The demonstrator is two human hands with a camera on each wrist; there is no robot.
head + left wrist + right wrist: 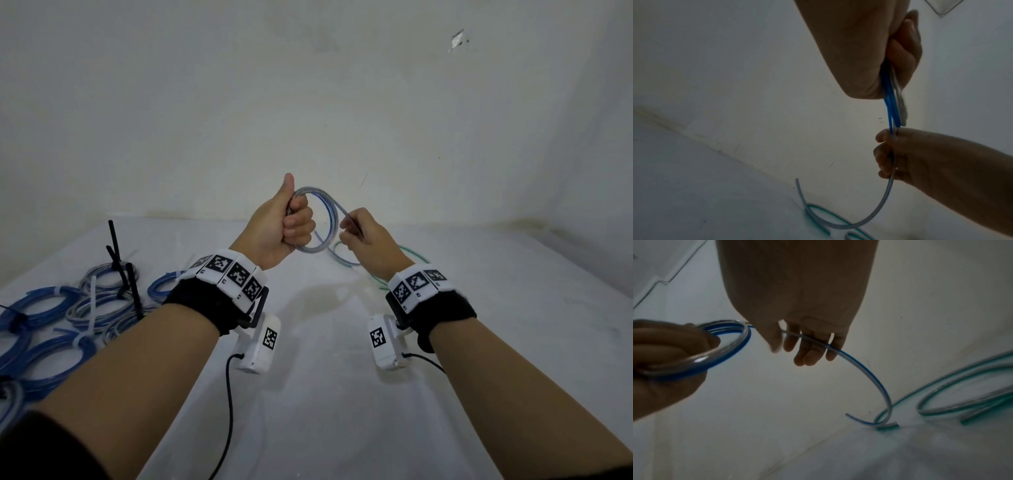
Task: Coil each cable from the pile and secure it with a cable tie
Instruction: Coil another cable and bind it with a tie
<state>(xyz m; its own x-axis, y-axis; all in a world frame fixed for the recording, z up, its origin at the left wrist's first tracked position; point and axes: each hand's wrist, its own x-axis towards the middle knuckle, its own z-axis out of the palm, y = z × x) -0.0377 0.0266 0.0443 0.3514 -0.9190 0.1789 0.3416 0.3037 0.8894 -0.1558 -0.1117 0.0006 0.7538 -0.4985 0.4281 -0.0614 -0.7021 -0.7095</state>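
Blue-and-clear cable (322, 219), held up in the air between the hands, over the middle of the white tabletop (325, 394) and in front of the wall. Left hand (277, 229) fisted round the coil's near side, thumb up, several turns bunched in the grip. Right hand (363, 236) just beside it, to the right, fingers (813, 352) curled round the loose run with thumb closing over it. Coil standing roughly upright, ring facing across toward the right hand. Free tail (875, 386) dropping from the right hand in a curve down to the tabletop, end lying beside a green-and-clear cable (962, 399) not yet coiled. Likely next: one more turn fed leftward into the fist, right hand nearer the tail, short length left. Open room above and to the right; finished tied coils (68, 318) and black cable ties (120, 267) crowd the tabletop's left edge, well apart from the hands.
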